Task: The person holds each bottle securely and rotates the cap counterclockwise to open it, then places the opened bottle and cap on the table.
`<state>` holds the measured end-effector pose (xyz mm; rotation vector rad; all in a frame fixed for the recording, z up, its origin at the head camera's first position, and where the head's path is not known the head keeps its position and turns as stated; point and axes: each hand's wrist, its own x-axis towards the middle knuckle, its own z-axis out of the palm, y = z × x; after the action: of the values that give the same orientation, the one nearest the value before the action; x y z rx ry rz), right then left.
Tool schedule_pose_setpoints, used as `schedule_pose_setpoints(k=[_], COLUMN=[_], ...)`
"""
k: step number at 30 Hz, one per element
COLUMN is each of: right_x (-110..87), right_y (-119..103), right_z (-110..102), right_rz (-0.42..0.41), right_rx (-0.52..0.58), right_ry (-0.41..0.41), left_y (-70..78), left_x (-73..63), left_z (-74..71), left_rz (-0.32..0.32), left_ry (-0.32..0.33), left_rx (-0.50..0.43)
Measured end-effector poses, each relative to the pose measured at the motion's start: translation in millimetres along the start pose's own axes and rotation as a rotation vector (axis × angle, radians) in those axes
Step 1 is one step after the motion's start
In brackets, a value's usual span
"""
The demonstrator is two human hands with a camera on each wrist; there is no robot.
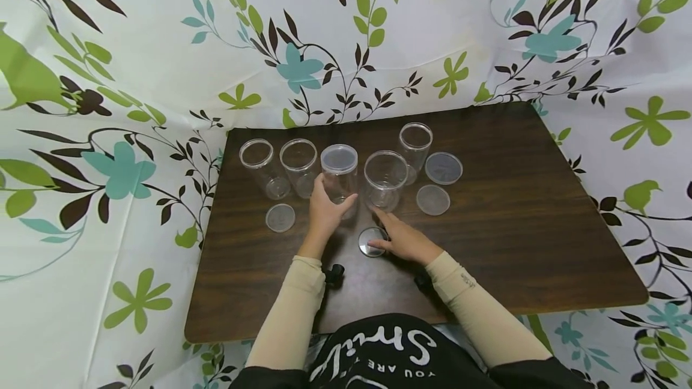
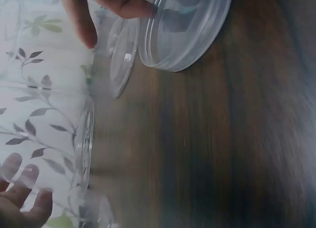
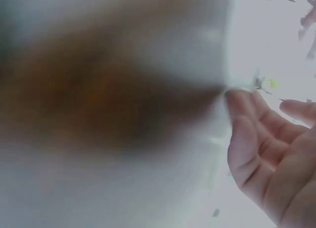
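Observation:
In the head view a clear jar with its lid on (image 1: pixel 339 161) stands mid-table. My left hand (image 1: pixel 326 212) curves its thumb and fingers around the lower side of this jar. My right hand (image 1: pixel 402 238) reaches in from the right, fingers extended toward the base of an uncapped wide jar (image 1: pixel 386 173). Its thumb lies over a loose round lid (image 1: pixel 372 249) on the table. In the left wrist view, fingertips (image 2: pixel 28 176) show against clear plastic. Strong blur covers most of the right wrist view, where part of a hand (image 3: pixel 269 154) shows.
Two uncapped jars (image 1: pixel 257 155) (image 1: pixel 299 155) stand at left, with a loose lid (image 1: pixel 280 218) in front. Another uncapped jar (image 1: pixel 415 140) stands at the back right, beside two flat lids (image 1: pixel 444 168) (image 1: pixel 433 200). Floral cloth (image 1: pixel 432 29) hangs behind the dark wooden table (image 1: pixel 530 227).

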<state>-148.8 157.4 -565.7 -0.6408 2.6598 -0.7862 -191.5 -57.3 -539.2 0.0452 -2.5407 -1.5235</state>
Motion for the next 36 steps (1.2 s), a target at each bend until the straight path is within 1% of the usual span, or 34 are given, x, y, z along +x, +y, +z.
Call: schedule_pose_setpoints(k=[2, 5, 6, 7, 8, 10, 12, 14, 15, 17, 20, 22, 24, 26, 29, 30, 33, 36], right_x=[-0.9, -1.5, -0.8, 0.1, 1.1, 4.0, 7.3, 10.2, 11.4, 13.8, 16.2, 17.9, 18.3, 19.2, 18.8, 18.7, 19.1, 19.7], right_y=[-6, -19, -24, -28, -32, -40, -47, -53, -57, -65, -76, -82, -87, -90, -94, -95, -97, -98], right_z=[-5, -13, -16, -19, -21, -25, -29, -32, -34, -37, -39, -40, -41, -41, -42, -42, -40, -37], right_rz=[-0.024, -0.077, -0.086, -0.094, -0.104, -0.145, -0.205, -0.256, -0.267, -0.257, -0.222, -0.218, -0.201, -0.179, -0.123, -0.106, -0.076, -0.066], right_rx=[-0.060, -0.159, -0.164, -0.142, -0.097, 0.072, 0.235, 0.363, 0.417, 0.484, 0.592, 0.676, 0.732, 0.758, 0.865, 0.907, 1.092, 1.157], right_ry=[0.028, 0.127, 0.171, 0.221, 0.273, 0.392, 0.499, 0.564, 0.578, 0.559, 0.473, 0.422, 0.405, 0.422, 0.453, 0.457, 0.458, 0.479], left_y=[-1.1, -1.6, -1.8, -2.0, -1.9, -1.7, -2.3, -2.4, -2.5, -2.7, -2.6, -3.0, -4.0, -5.3, -5.5, -5.0, -2.3, 0.0], left_x=[-5.0, -10.8, -12.1, -13.1, -14.3, -17.5, -21.0, -24.4, -25.9, -28.1, -30.1, -31.3, -32.7, -34.8, -39.4, -41.0, -45.2, -48.4], left_z=[-7.7, -19.1, -22.3, -24.5, -26.6, -30.7, -34.6, -39.0, -41.0, -44.1, -45.7, -45.1, -43.8, -42.3, -40.2, -39.5, -37.3, -36.2], left_rz=[0.025, 0.080, 0.105, 0.130, 0.153, 0.188, 0.209, 0.219, 0.222, 0.237, 0.274, 0.297, 0.321, 0.337, 0.366, 0.375, 0.395, 0.408], left_ry=[0.005, 0.005, 0.000, -0.004, -0.014, -0.030, -0.033, -0.036, -0.039, -0.052, -0.095, -0.126, -0.155, -0.175, -0.187, -0.185, -0.171, -0.159], left_rx=[0.024, 0.063, 0.077, 0.097, 0.110, 0.123, 0.131, 0.129, 0.133, 0.147, 0.138, 0.121, 0.105, 0.120, 0.155, 0.169, 0.177, 0.192])
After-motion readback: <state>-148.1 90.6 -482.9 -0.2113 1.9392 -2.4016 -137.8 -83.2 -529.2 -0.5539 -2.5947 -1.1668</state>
